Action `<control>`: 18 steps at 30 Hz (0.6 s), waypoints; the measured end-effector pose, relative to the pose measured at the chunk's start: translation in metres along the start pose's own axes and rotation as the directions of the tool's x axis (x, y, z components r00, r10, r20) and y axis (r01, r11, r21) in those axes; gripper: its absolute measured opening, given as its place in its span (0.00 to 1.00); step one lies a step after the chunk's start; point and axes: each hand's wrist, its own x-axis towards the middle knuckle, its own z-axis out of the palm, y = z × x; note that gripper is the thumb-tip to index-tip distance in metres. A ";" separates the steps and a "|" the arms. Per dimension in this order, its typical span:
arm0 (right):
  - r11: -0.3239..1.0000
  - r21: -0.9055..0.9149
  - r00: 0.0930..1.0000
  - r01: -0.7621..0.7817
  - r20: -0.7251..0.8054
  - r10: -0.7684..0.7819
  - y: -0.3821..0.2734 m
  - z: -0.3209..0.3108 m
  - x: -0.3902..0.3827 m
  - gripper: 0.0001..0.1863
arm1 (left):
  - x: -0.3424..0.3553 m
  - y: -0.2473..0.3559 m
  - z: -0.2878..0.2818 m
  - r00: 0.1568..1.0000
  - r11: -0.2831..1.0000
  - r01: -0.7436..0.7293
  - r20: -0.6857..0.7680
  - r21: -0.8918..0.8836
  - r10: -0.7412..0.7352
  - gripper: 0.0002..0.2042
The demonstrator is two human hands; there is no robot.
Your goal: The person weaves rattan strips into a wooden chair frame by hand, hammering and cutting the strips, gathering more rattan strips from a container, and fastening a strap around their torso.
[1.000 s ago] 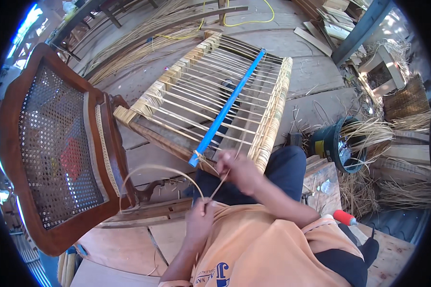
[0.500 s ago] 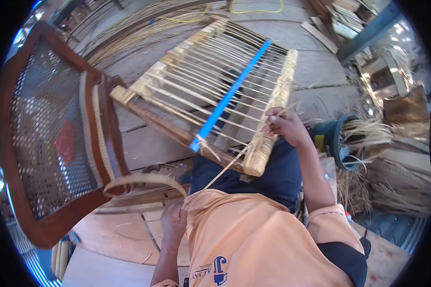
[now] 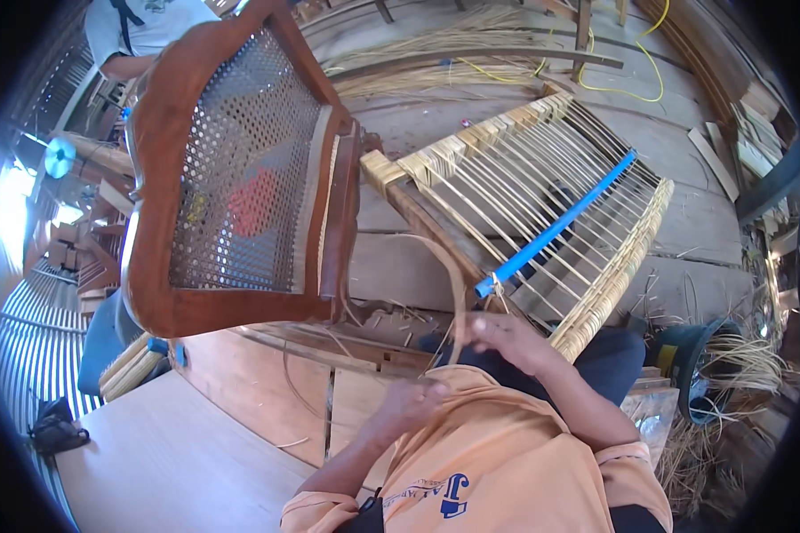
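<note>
A wooden frame (image 3: pixel 418 202) leans in front of me, strung with several pale rattan strands and wrapped with rattan along two sides. A blue strip (image 3: pixel 556 227) runs across the strands. A loose, flat rattan strip (image 3: pixel 456 275) loops up and curves down between my hands. My right hand (image 3: pixel 511 342), near the frame's lower corner, has its fingers closed at the strip. Lower and to the left, in front of my shirt, my left hand (image 3: pixel 409 404) is closed round the strip's lower stretch; motion blurs its fingertips.
A brown wooden chair back with woven cane (image 3: pixel 240 169) stands at left. A dark green bucket (image 3: pixel 698 369) holding rattan strands is at right. Long rattan bundles (image 3: pixel 436 75) lie on the floor behind. A pale board (image 3: pixel 169 453) is at lower left. Another person (image 3: pixel 147 31) is at upper left.
My view has turned left, so the chair back and frame appear farther right. My right hand has left the frame's wrapped edge and come close to my left hand at the strip.
</note>
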 end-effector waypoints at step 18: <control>0.726 0.087 0.546 0.682 -0.720 -0.427 -0.089 -0.142 -0.054 0.06 | -0.118 -0.218 -0.062 0.532 0.544 0.795 0.121 0.269 -0.838 0.30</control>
